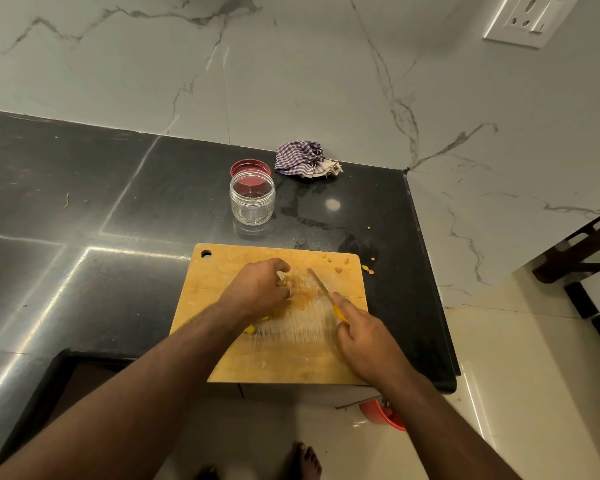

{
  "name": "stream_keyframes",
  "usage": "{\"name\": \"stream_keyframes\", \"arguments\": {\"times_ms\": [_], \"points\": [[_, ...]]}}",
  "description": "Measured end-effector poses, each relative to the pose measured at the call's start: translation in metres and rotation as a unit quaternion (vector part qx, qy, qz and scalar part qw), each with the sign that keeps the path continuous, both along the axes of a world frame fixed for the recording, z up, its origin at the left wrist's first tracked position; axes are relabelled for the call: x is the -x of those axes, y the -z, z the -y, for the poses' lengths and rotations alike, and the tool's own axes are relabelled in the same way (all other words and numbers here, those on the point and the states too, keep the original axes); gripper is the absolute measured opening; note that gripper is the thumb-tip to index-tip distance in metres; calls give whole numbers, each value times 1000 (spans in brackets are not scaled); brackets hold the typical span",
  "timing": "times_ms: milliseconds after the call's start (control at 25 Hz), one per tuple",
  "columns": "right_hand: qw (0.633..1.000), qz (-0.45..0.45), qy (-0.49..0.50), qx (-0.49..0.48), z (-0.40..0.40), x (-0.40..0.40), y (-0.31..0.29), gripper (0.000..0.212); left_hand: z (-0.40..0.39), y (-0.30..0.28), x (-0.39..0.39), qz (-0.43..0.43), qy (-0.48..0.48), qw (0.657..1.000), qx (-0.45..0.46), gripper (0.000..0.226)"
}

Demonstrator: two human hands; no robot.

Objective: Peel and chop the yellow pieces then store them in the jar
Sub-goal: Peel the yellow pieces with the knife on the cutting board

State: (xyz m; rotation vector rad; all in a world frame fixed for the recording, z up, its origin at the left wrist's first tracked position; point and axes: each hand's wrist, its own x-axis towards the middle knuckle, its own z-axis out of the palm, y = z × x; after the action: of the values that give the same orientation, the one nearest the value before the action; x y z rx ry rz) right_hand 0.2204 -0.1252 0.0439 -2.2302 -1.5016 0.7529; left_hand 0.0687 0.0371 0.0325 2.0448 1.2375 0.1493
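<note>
Yellow pieces mid-board, jar beyond.

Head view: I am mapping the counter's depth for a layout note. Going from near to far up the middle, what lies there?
Wooden cutting board → clear open jar → red lid → checked cloth by the marble wall.

jar behind board — lid behind jar

Dim, warm indoor light w/ glare streaks on the black counter (bright spot near centre); wide-angle bending at edges.
</note>
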Motion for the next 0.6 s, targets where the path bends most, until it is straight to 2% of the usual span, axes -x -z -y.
{"name": "stream_keyframes", "arguments": {"times_ms": [160, 400, 600], "points": [[998, 19, 63, -11, -5, -14, -1, 54, -2, 2, 3, -9, 3, 1000, 4, 48], [997, -67, 20, -34, 4, 23, -4, 53, 1, 7, 1, 9, -34, 999, -2, 46], [998, -54, 9, -35, 5, 40, 3, 52, 5, 10, 1, 17, -51, 998, -27, 37]]}}
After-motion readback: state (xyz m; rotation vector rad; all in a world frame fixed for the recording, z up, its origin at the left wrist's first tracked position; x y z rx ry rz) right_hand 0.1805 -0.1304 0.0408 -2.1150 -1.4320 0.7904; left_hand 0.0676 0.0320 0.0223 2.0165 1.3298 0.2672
